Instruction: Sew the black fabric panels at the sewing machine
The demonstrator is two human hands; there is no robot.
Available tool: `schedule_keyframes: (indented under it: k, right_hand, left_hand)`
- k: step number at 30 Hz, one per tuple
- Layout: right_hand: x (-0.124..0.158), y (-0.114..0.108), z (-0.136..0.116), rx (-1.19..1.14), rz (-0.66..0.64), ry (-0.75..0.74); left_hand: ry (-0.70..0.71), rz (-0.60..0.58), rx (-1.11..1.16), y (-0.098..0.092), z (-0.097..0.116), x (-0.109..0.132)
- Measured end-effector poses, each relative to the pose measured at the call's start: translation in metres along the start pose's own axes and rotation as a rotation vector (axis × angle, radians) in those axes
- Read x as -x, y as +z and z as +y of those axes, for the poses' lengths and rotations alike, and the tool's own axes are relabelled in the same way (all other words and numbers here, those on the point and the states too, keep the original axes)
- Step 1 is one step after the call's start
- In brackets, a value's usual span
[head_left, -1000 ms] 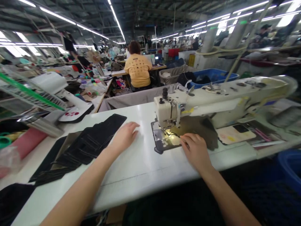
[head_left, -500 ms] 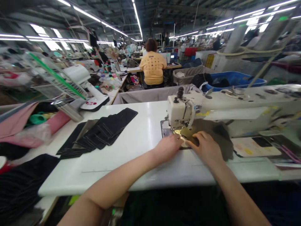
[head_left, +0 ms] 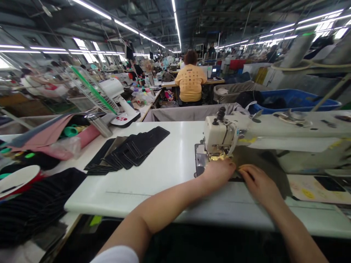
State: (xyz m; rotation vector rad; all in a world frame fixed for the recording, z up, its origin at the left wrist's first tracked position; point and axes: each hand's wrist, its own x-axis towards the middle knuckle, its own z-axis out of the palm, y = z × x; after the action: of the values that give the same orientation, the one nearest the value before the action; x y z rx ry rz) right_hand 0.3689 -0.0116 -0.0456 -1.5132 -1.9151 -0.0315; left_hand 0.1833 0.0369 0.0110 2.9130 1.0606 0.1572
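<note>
Here we are at the sewing station, clock directions counted from the worker's seat. Both bare hands are down on the white table (head_left: 170, 168) at about one o'clock, right in front of the sewing machine (head_left: 287, 128). The left hand (head_left: 219, 171) lies palm down, fingers close together, pressing the near edge of a dark piece of cloth (head_left: 263, 160) just under the lit needle area. The right hand (head_left: 259, 184) sits just beside it at two o'clock, fingers together too and laid flat on the same cloth, its fingertips pointing at the left hand and almost meeting it. Neither hand is clamped around anything; both simply bear down. The cloth itself spreads out under the machine's arm, from the needle plate (head_left: 199, 160) off towards three o'clock.

Over at eleven o'clock, well apart from the hands, a fanned-out stack of black pieces (head_left: 131, 148) lies on the table. Beyond that, at ten o'clock, there is a white desk fan (head_left: 116, 93) with a metal flask (head_left: 98, 125) near its foot and pink fabric (head_left: 52, 135) beside it. Down at eight o'clock, dark striped cloth (head_left: 35, 204) is heaped at the table's end. Straight ahead at twelve, far off, a person in a yellow shirt (head_left: 191, 82) sits with their back to us, and a blue bin (head_left: 293, 100) stands behind the machine at one o'clock.
</note>
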Motion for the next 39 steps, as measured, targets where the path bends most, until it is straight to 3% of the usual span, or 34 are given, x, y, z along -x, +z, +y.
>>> schedule_keyframes:
  k: [11, 26, 39]
  right_hand:
    - [0.011, -0.003, 0.0, -0.068, 0.019, -0.03]
    - [0.007, 0.003, 0.0, -0.069, 0.103, 0.001]
    - [-0.004, 0.001, -0.009, -0.076, 0.041, 0.118]
  left_hand:
    - [-0.023, 0.002, 0.138, 0.017, -0.007, 0.004]
    - [0.074, 0.207, 0.218, 0.034, -0.021, 0.0]
    - [0.077, 0.253, 0.247, 0.025, -0.022, -0.004]
